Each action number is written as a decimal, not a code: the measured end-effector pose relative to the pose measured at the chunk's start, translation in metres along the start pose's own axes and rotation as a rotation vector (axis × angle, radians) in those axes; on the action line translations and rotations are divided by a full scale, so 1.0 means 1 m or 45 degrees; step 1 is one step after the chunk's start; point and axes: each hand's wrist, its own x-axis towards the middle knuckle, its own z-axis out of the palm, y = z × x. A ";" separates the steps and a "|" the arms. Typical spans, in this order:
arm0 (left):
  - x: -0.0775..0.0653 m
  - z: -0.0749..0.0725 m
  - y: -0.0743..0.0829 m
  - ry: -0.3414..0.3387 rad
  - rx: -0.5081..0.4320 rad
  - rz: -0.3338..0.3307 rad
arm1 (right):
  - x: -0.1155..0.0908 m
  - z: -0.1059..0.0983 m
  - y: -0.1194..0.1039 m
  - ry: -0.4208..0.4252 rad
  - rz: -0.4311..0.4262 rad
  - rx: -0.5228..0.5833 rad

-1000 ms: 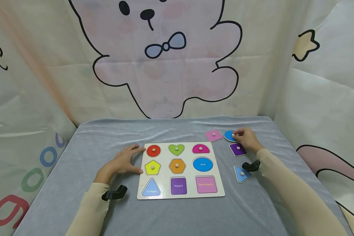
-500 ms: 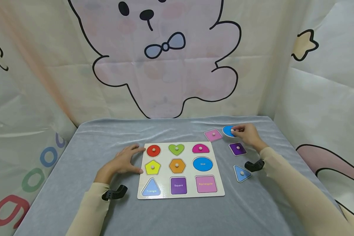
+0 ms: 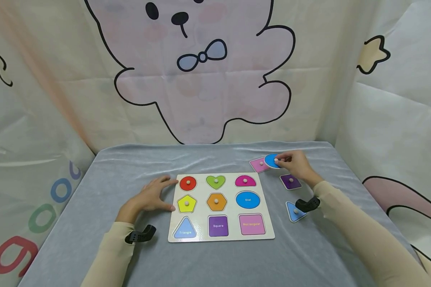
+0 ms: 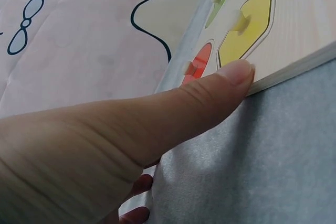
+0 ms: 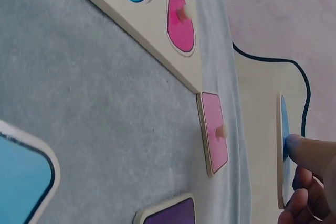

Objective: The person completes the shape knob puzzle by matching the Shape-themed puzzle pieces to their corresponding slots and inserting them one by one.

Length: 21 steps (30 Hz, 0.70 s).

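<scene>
1. Right of centre in the head view, the right hand's grip (image 3: 298, 164) is narrow, thumb and fingertips pinching the pale knob (image 3: 276, 160) of a blue oval (image 3: 270, 161).
2. At the right edge of the right wrist view, that oval shows almost edge-on against the backdrop (image 5: 257, 77), its knob hard to make out behind the thumb. The head view makes it overlap a pink rectangle (image 3: 258, 164); the wrist view shows the two apart.
3. Left of centre in the head view, the left hand's grip (image 3: 149, 198) is spread wide, forefinger and thumb touching the left edge of a board (image 3: 201, 191). The left wrist view adds the board's thickness, but hides most of the other fingers behind the thumb.
4. Five recesses hold knobbed pieces: red circle (image 3: 188, 187), green heart (image 3: 216, 186), magenta half circle (image 3: 250, 183), yellow pentagon (image 3: 186, 208) and orange hexagon (image 3: 216, 207). The other four show printed words: Oval, Triangle, Square, Rectangular.
5. Right of the board on the grey-covered counter (image 3: 215, 263) lie a purple square (image 3: 286, 183) and a blue triangle (image 3: 294, 217), the latter partly behind a black wristband (image 3: 307, 204). The right wrist view cuts both off.
</scene>
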 end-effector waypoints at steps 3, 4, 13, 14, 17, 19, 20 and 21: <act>0.000 0.001 -0.001 -0.003 -0.008 0.000 | -0.001 0.003 -0.004 -0.002 -0.012 0.008; 0.000 0.001 -0.001 -0.004 -0.013 -0.003 | -0.001 0.004 -0.005 -0.006 -0.024 0.014; 0.000 0.003 -0.001 -0.008 -0.014 -0.027 | -0.002 0.010 -0.016 -0.023 -0.045 0.063; 0.000 0.003 -0.001 -0.009 -0.014 -0.029 | -0.003 0.011 -0.017 -0.029 -0.052 0.064; 0.000 0.004 0.000 -0.009 -0.015 -0.025 | -0.005 0.015 -0.020 -0.047 -0.078 0.067; 0.000 0.003 0.000 -0.007 -0.023 -0.022 | -0.006 0.017 -0.022 -0.049 -0.093 0.071; 0.000 0.003 0.000 -0.006 -0.027 -0.016 | -0.006 0.018 -0.023 -0.053 -0.098 0.077; 0.000 0.003 0.000 -0.003 -0.022 -0.006 | -0.006 0.019 -0.024 -0.057 -0.100 0.081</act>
